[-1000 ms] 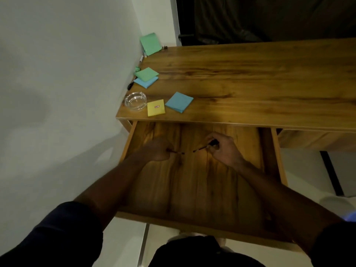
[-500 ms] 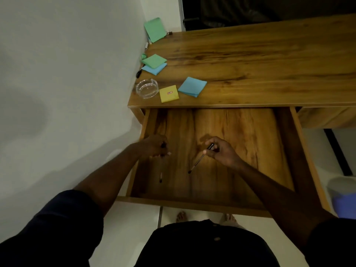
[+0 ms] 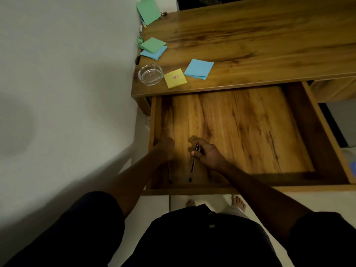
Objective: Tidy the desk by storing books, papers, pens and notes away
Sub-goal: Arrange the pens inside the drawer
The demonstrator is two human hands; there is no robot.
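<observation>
Both hands reach into the open wooden drawer (image 3: 240, 132) under the wooden bench (image 3: 260, 45); the right hand (image 3: 207, 154) pinches a slim dark pen (image 3: 193, 162), tip toward the near edge; the left hand (image 3: 164, 149) is blurred at the drawer's left wall, grip unclear, a second thin pen (image 3: 169, 173) just below it; square blue, green and yellow sticky-note pads (image 3: 198, 69) lie by a clear glass ashtray (image 3: 150, 74) on the bench's left end.

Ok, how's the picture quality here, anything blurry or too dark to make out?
Head view: dim, warm light; the left hand is motion-blurred, so its grip on the thin pen beneath it can't be judged; the right hand and its pen read sharper; the clothing below is nearly black; wide-angle distortion bends the desk edge.
</observation>
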